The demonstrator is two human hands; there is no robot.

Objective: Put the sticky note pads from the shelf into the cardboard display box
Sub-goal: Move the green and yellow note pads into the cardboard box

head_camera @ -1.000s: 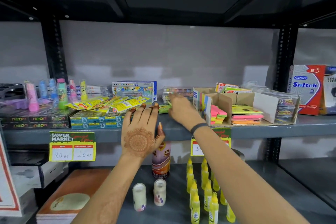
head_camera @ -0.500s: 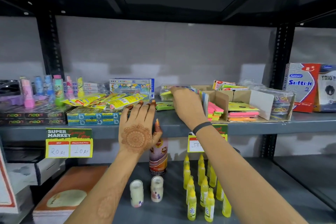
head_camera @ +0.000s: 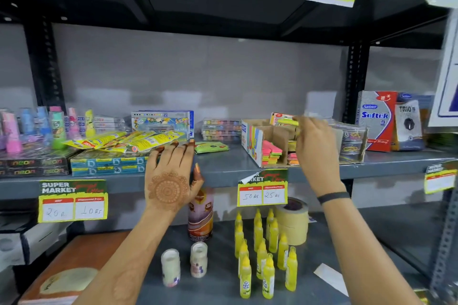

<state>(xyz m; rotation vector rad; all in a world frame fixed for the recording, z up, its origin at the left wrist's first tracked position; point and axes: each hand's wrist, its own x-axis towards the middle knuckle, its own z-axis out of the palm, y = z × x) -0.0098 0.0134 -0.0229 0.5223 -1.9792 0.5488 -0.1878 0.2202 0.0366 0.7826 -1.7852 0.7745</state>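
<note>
The cardboard display box (head_camera: 279,134) stands on the middle shelf, right of centre, with stacks of pink, orange and yellow sticky note pads inside. My right hand (head_camera: 313,146) hovers over the box, holding a yellow-green sticky note pad (head_camera: 287,121) by its fingertips above the box's rear part. A green sticky note pad (head_camera: 211,146) lies flat on the shelf just left of the box. My left hand (head_camera: 171,176), with a henna pattern, rests open against the shelf's front edge, fingers spread, touching the yellow packets.
Yellow packets (head_camera: 128,140) on blue boxes and coloured bottles crowd the shelf's left. Clear plastic cases (head_camera: 352,140) and a Softek box (head_camera: 376,122) stand right of the display box. Below are yellow glue bottles (head_camera: 262,252), tape rolls (head_camera: 293,220) and a can (head_camera: 200,215).
My right hand picked up a yellow-green pad left of the box and carried it right, over the box. The left hand stayed at the shelf edge.
</note>
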